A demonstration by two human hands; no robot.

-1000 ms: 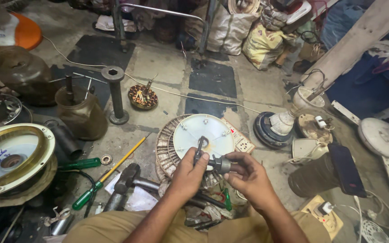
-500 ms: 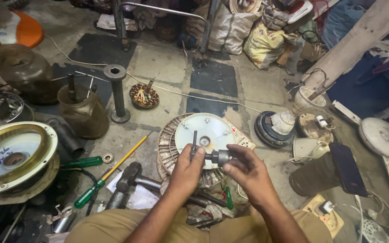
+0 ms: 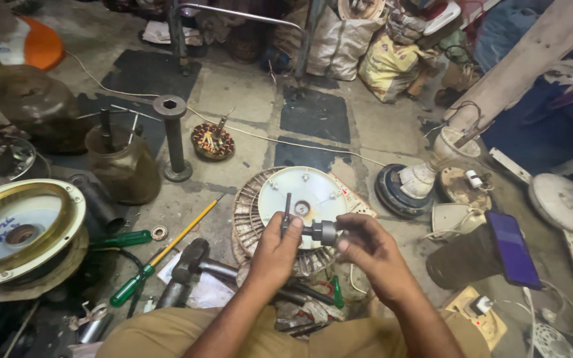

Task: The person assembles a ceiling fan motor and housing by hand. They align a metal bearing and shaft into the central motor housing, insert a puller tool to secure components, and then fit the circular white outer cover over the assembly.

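My left hand [image 3: 274, 248] grips a dark metal tool with a thin upright handle [image 3: 287, 211]. My right hand [image 3: 365, 246] pinches the grey cylindrical socket end [image 3: 325, 232] of the same tool. Both hands hover just above a round white motor plate [image 3: 303, 193] with a centre hole. That plate sits on a ring of ribbed metal laminations [image 3: 247, 215] on the floor.
A hammer [image 3: 190, 262], green-handled screwdrivers [image 3: 124, 238] and a yellow-shafted screwdriver [image 3: 180, 235] lie to the left. A gold-rimmed fan housing [image 3: 18, 232] sits far left, an upright socket post [image 3: 172, 136] beyond. A copper-wound stator [image 3: 212, 141], fan motors [image 3: 406, 189] and a phone [image 3: 512, 248] lie around.
Both hands with the tool have shifted slightly lower and toward me over the white plate. The view has tilted a little. Nothing was let go.
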